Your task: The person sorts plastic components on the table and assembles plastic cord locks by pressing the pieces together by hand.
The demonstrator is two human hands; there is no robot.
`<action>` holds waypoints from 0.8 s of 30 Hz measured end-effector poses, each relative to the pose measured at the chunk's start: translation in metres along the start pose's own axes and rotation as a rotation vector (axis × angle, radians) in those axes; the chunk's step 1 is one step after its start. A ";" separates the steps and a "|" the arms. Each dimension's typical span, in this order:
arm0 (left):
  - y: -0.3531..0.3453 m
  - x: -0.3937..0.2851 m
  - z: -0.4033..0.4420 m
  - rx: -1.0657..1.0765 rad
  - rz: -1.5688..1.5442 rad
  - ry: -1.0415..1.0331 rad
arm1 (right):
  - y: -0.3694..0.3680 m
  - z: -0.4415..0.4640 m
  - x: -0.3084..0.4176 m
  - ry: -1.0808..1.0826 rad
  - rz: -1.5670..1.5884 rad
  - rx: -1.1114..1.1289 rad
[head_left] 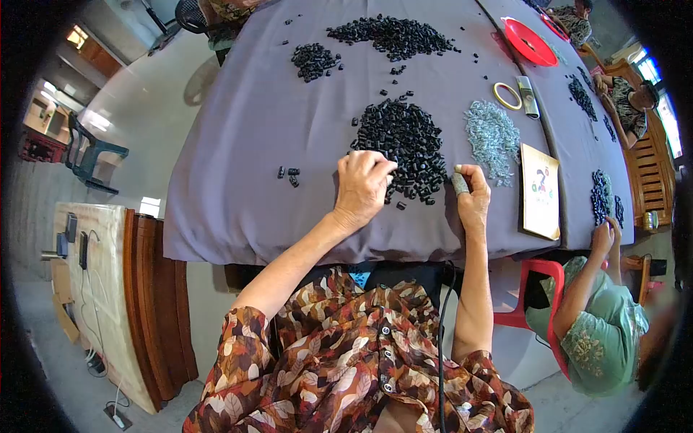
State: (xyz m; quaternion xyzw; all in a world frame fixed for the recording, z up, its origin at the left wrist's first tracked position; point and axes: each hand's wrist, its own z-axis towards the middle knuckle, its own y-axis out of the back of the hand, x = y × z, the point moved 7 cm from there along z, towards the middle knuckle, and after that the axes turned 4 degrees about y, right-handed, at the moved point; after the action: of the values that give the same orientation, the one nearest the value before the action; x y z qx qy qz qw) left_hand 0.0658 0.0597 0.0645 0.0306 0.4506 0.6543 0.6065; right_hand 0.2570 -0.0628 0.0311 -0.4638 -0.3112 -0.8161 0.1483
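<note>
My left hand (363,186) is at the lower left edge of a big pile of small black pieces (404,141), its fingers bent together at the pieces; what is between them is too small to tell. To the right of the pile my right hand (473,195) is closed, with a grey covering (460,182) on or between thumb and finger that I cannot make out clearly. A heap of small clear pieces (492,137) lies beyond it. Several loose black pieces (293,172) sit to the left on the grey cloth (238,166).
Farther back are two more black piles (393,36) and a red tray (530,42). A yellow ring (507,96) and a booklet (540,191) lie at the right. A person in green (603,325) sits on a red chair (554,289); other people are farther off.
</note>
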 end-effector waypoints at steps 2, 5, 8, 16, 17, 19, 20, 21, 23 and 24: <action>0.002 0.013 0.003 -0.010 -0.008 0.072 | 0.000 0.000 0.000 -0.011 -0.005 0.003; 0.001 0.034 0.007 -0.048 -0.060 0.148 | 0.000 -0.001 0.000 -0.027 0.001 0.004; 0.001 0.049 0.010 -0.058 -0.136 0.198 | -0.001 0.000 0.001 -0.034 0.000 0.004; 0.000 0.031 0.001 0.009 -0.098 0.191 | -0.001 0.000 0.000 -0.014 -0.014 -0.003; -0.002 0.027 0.004 -0.001 -0.099 0.180 | -0.001 -0.001 -0.001 -0.017 -0.004 -0.001; -0.005 0.019 0.012 -0.005 -0.106 0.139 | -0.001 -0.001 -0.005 -0.025 0.010 -0.002; -0.007 0.015 0.015 0.001 -0.101 0.120 | 0.000 -0.001 -0.005 -0.025 0.004 -0.004; -0.008 0.011 0.015 0.011 -0.096 0.102 | 0.000 -0.001 -0.003 -0.028 -0.002 -0.006; -0.007 0.006 0.010 0.029 -0.110 0.079 | 0.001 -0.001 -0.003 -0.025 -0.017 -0.007; -0.005 0.004 0.004 0.046 -0.117 0.071 | 0.001 -0.001 -0.004 -0.017 -0.026 -0.006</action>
State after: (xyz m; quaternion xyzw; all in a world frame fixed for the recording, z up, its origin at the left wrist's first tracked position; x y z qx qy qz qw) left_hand 0.0707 0.0642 0.0616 -0.0054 0.4878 0.6079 0.6265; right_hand 0.2592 -0.0642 0.0278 -0.4670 -0.3160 -0.8150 0.1335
